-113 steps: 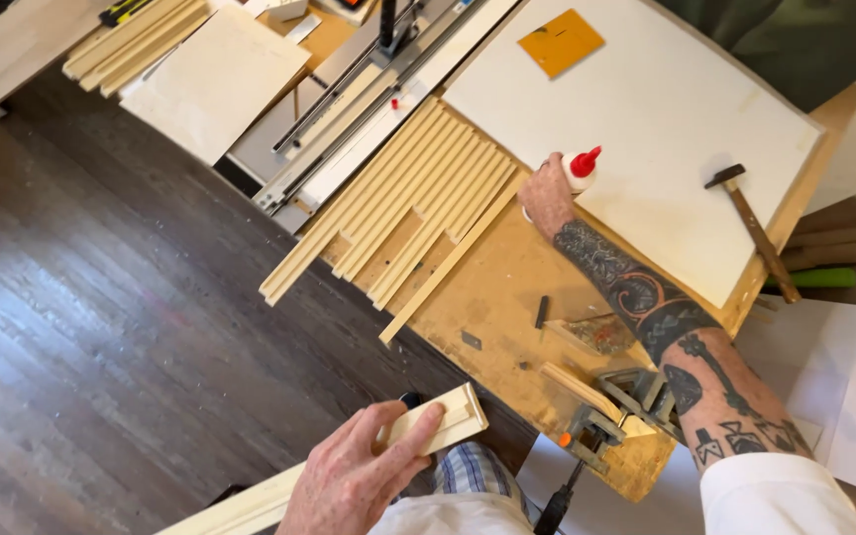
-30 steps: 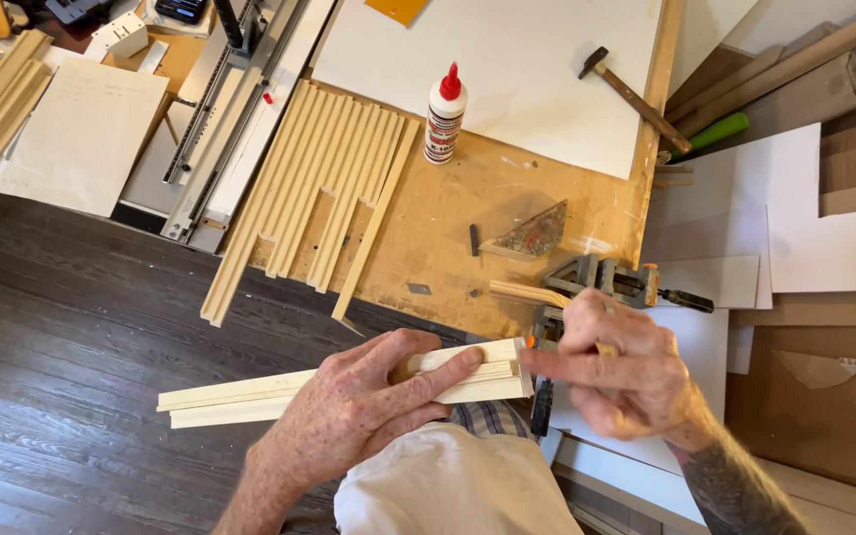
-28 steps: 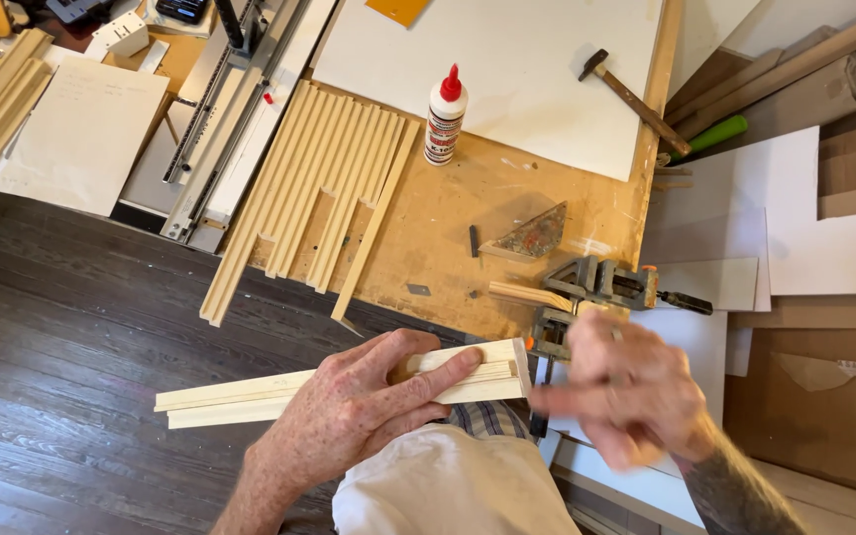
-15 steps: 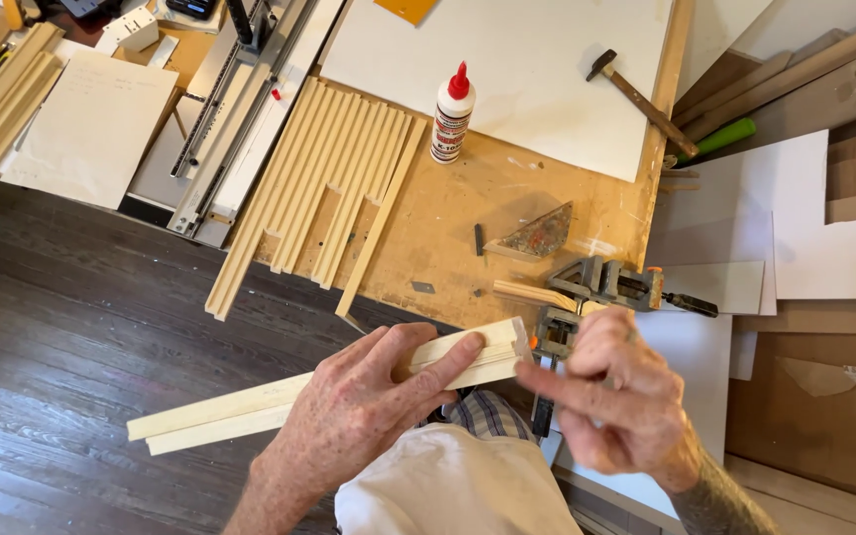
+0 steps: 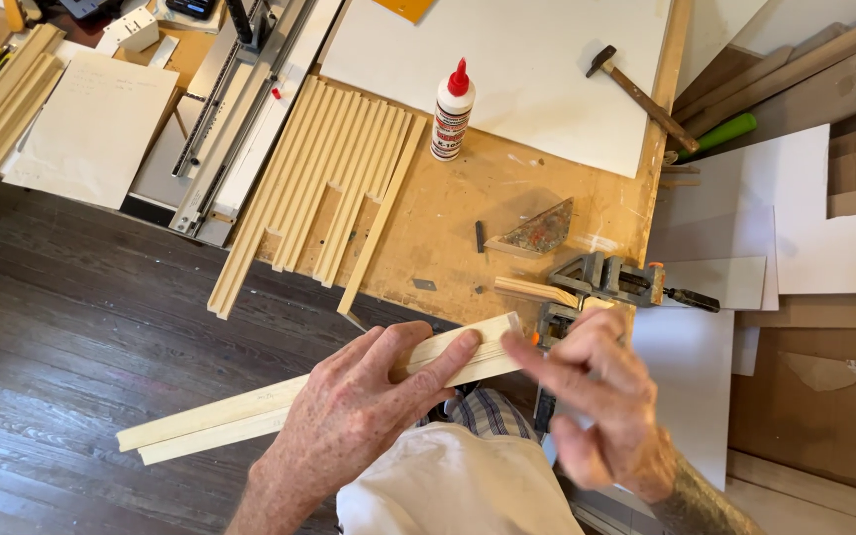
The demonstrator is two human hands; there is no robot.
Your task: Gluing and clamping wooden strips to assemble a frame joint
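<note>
My left hand grips two long pale wooden strips held together, slanting from lower left up to the right, above my lap. My right hand hovers at the strips' right end with the forefinger stretched toward that end; its fingers are apart and hold nothing. Just beyond the right hand sits a metal corner clamp with a short wooden piece fixed in it, on the plywood bench.
A glue bottle with a red cap stands on the bench beside a row of several wooden strips. A hammer lies on a white board. A triangular metal piece, a saw guide, and dark floorboards surround the work.
The strips have tilted, their left end dropping lower. My right hand let go of the strips' right end and now points a finger at it.
</note>
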